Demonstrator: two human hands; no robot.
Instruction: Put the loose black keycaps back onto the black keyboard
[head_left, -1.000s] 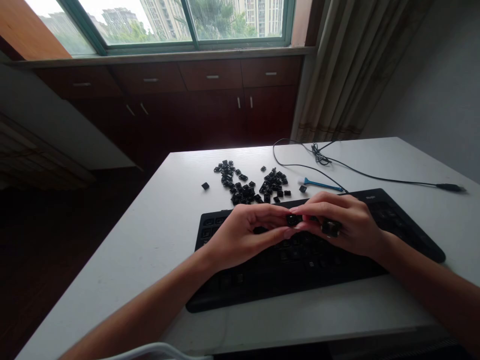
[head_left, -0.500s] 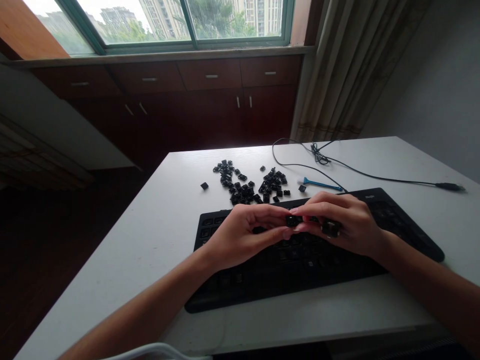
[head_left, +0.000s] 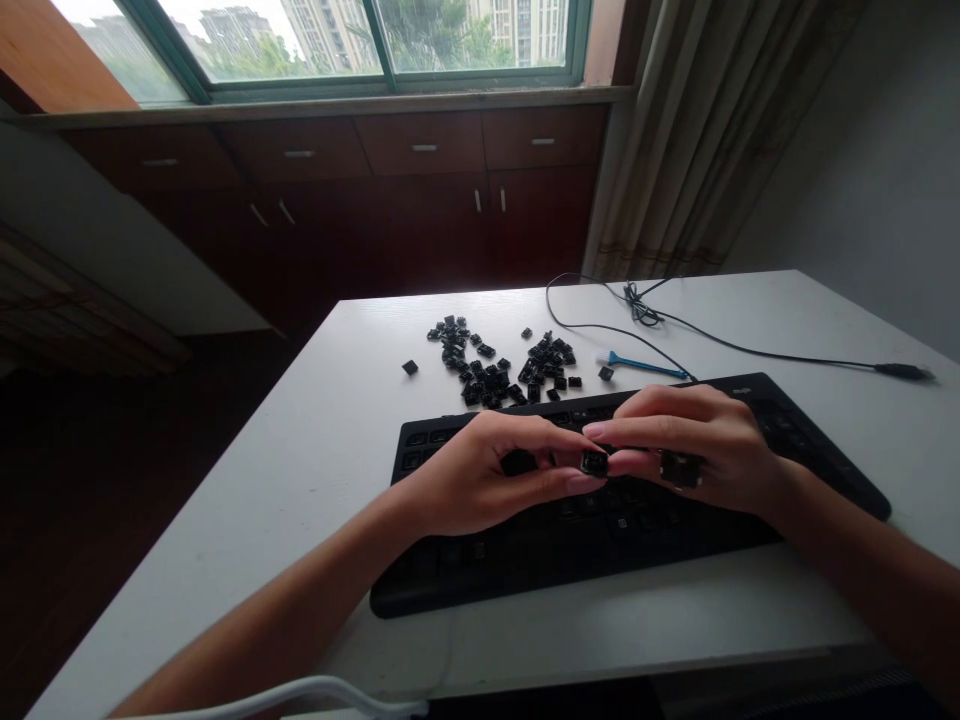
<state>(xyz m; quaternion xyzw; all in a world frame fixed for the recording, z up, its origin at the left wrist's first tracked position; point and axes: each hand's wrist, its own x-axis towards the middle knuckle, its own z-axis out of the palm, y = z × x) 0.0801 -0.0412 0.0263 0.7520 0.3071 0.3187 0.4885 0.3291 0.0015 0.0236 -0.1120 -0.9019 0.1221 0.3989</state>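
A black keyboard (head_left: 525,560) lies across the white table (head_left: 300,480), many of its keys bare. Both hands hover over its middle. My left hand (head_left: 480,480) is curled, its thumb and fingertips pinching a small black keycap (head_left: 594,462). My right hand (head_left: 697,445) meets it from the right, fingertips pressed on the same keycap, and another dark keycap (head_left: 679,468) sits tucked under its fingers. A pile of loose black keycaps (head_left: 502,370) lies beyond the keyboard.
A blue keycap puller (head_left: 637,367) and the keyboard's black cable (head_left: 750,350) with its USB plug (head_left: 904,372) lie at the far right. One stray keycap (head_left: 409,367) sits left of the pile. Dark wooden cabinets (head_left: 420,200) and a curtain (head_left: 697,140) stand behind the table.
Both hands have dropped a little lower toward the keyboard with the keycap still pinched between them. The view has tilted slightly.
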